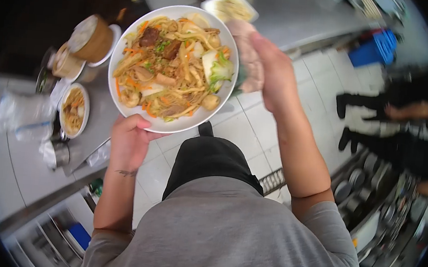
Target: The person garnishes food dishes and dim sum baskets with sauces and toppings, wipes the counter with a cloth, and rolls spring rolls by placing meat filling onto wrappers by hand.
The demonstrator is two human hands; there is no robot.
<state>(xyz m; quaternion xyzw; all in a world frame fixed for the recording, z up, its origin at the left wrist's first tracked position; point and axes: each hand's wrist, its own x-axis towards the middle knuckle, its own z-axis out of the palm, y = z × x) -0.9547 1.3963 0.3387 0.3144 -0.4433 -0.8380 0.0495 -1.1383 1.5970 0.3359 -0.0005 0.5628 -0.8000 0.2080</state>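
A white bowl [174, 69] heaped with noodles, vegetables and meat pieces is held up above the floor. My left hand [131, 139] grips its lower left rim, thumb on the edge and the other fingers hidden beneath. On the right, my right hand [273, 70] holds a pale, crumpled cloth [250, 60] beside the bowl's rim; its fingers are partly hidden behind the cloth. Just beyond the bowl, a white square dish [252, 12] of food rests on the metal counter [295, 23].
Left on the counter are a smaller noodle plate [85, 117], brown tubs [93, 41], plastic bags [25, 114] and a metal container [58, 154]. A blue bin [373, 50] stands at the upper right. A person in black [404, 107] is at the far right, near shelves of metalware [371, 198].
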